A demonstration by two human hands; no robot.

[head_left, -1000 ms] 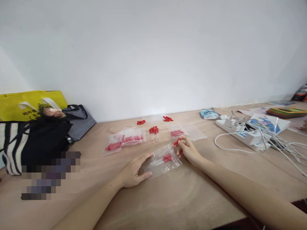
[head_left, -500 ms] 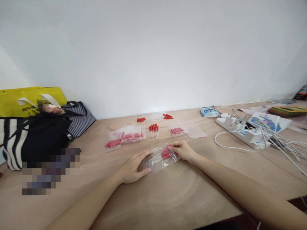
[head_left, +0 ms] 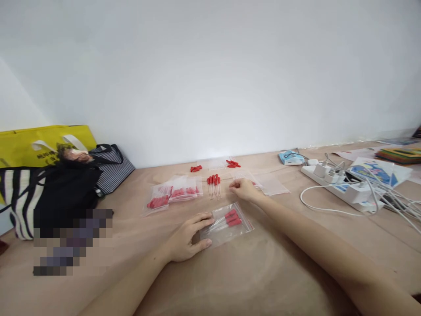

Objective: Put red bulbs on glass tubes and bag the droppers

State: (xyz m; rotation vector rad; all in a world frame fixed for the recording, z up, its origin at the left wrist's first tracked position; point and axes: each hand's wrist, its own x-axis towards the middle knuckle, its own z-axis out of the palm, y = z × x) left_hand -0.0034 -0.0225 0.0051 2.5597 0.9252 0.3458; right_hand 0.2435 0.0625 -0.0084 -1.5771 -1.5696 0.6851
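Note:
A clear zip bag (head_left: 219, 237) lies on the table with several red-bulbed droppers (head_left: 233, 218) inside, their bulbs toward its right end. My left hand (head_left: 189, 237) rests over the bag's left end, thumb and fingers apart and touching the plastic. My right hand (head_left: 246, 189) is above and behind the bag, its fingers curled together; nothing shows between them. Just left of its fingertips is a row of loose droppers (head_left: 215, 181), bulbs pointing away from me. The right hand partly covers another bag of droppers (head_left: 255, 181).
Filled bags (head_left: 158, 202) lie in the left middle, a flat plastic bag (head_left: 274, 185) to the right. Red droppers (head_left: 233, 163) sit near the wall. A power strip (head_left: 342, 188) with tangled cables and a blue mask (head_left: 291, 157) are at right; cloth bags (head_left: 49, 197) stand at left.
My right hand has let go of the zip bag's right end and moved away toward the loose droppers. The bag now lies flatter, with my left hand still at its left end.

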